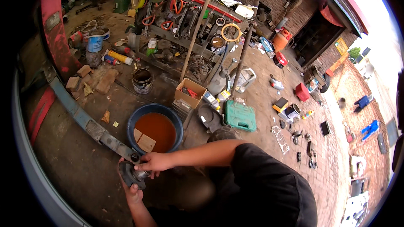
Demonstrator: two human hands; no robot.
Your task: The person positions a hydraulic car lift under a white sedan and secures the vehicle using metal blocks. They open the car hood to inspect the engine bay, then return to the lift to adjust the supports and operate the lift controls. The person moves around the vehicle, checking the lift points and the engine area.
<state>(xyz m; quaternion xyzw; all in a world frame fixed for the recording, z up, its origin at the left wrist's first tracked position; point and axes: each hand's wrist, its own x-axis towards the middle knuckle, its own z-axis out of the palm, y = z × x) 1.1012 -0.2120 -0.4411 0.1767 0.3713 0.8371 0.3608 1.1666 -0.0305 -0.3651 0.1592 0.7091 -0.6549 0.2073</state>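
Low at the centre-left, my left hand [134, 194] is closed around a dark metal part [129, 175] with a rounded flange and a shiny cylindrical collar. From the other side, my right hand [155, 162] has its fingers on the collar; the contact under the fingers is partly hidden. Right behind the hands lies the end of a long blue-grey steel arm [80, 111]. Beyond them stands a dark blue tub [180, 129] of rusty-brown liquid, with tan flat pieces [145, 141] at its near side.
A cardboard box [183, 98] with red-handled items, a black drain pan [209, 115] and a green tool case [240, 116] sit past the tub. A tool rack [189, 29] with wrenches stands farther back. An open bucket [143, 80] is behind the tub. Engine parts [309, 147] lie right.
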